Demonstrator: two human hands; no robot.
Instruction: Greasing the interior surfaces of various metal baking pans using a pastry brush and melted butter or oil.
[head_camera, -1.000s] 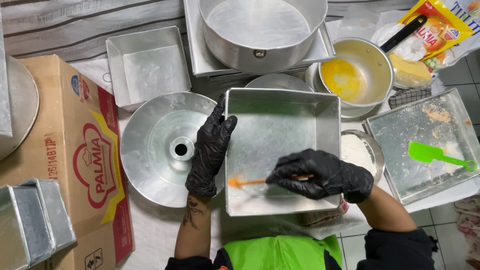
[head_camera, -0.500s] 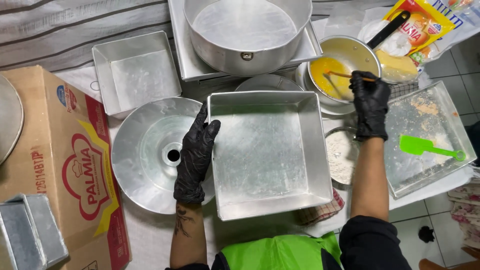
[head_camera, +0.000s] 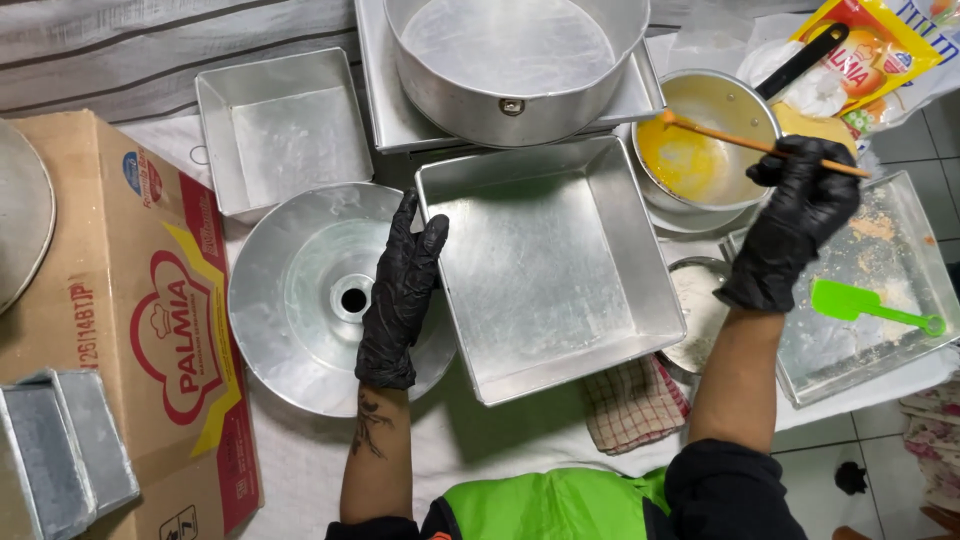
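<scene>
I see my left hand in a black glove lying flat and released, fingers spread against the left wall of the large square pan, steadying it from outside. The pan sits in the middle of the counter, tilted a little so its corners point off-square, and its bare metal floor looks dull and smeared.

My right hand, also gloved in black, is clenched around the thin orange brush handle. The handle runs up and left from my fingers, and its far end dips into the small round pot that holds a yellow liquid. That pot stands just beside the upper right corner of the square pan.

Under my left wrist lies a round tube pan with a hole in its centre, touching the square pan's left side. Above it rests a smaller square pan. At the top, a big round pan stands on a flat tray.

To the right, a shallow rectangular tray carries crumbs and a green spatula. Between it and the square pan I can make out a bowl with white powder, partly hidden by my right forearm. A checked cloth lies below the pan's lower right corner. A cardboard box fills the left side.
</scene>
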